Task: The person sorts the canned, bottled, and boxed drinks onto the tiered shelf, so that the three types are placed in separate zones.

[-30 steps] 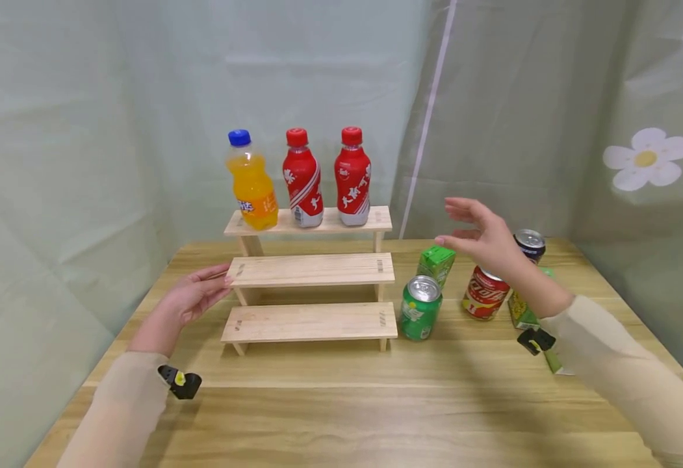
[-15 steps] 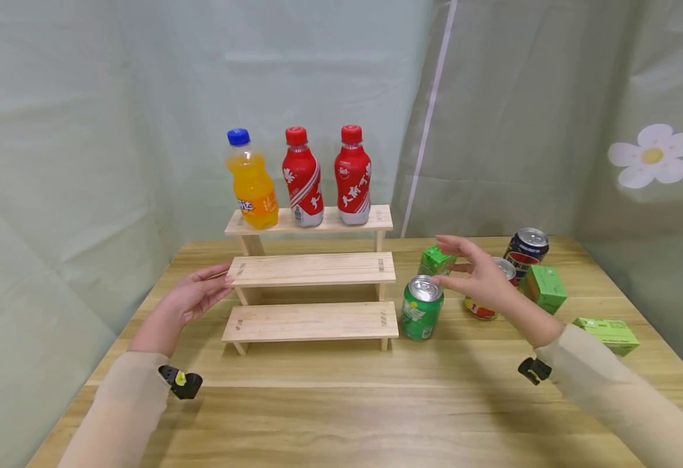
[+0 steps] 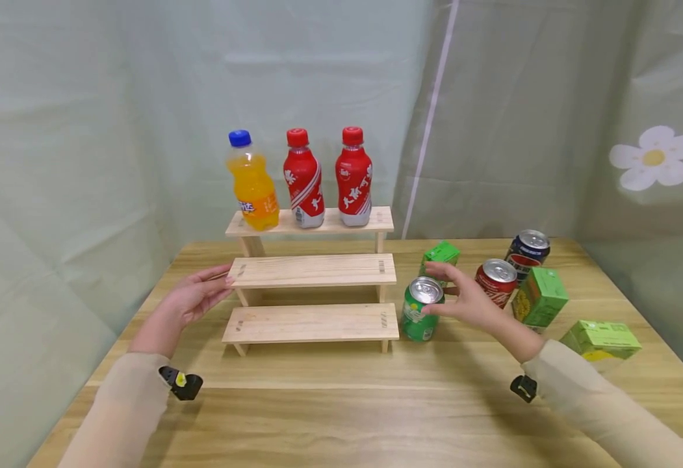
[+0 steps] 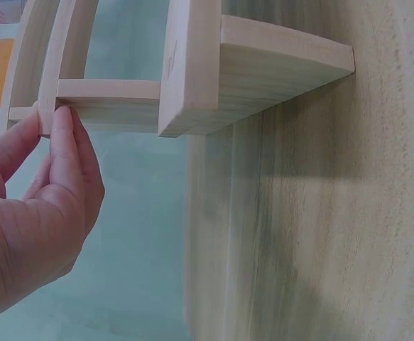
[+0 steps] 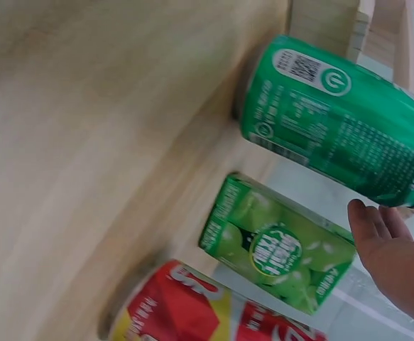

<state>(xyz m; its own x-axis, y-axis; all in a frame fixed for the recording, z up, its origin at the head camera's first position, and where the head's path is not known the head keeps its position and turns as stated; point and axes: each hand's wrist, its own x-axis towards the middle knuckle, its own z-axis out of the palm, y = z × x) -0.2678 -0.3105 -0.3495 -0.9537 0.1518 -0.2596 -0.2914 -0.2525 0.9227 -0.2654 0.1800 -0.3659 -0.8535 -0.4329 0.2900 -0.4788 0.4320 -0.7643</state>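
The left hand (image 3: 192, 298) pinches the adjacent end of the wooden rack (image 3: 312, 270) at its middle tier. The right hand (image 3: 464, 302), fingers apart and unclenched, reaches the green can (image 3: 414, 320), upright at its fingertips; I cannot confirm contact.

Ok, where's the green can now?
In the head view, the green can stands on the table right of the bottom shelf, in front of a green carton, with the right hand near its top.
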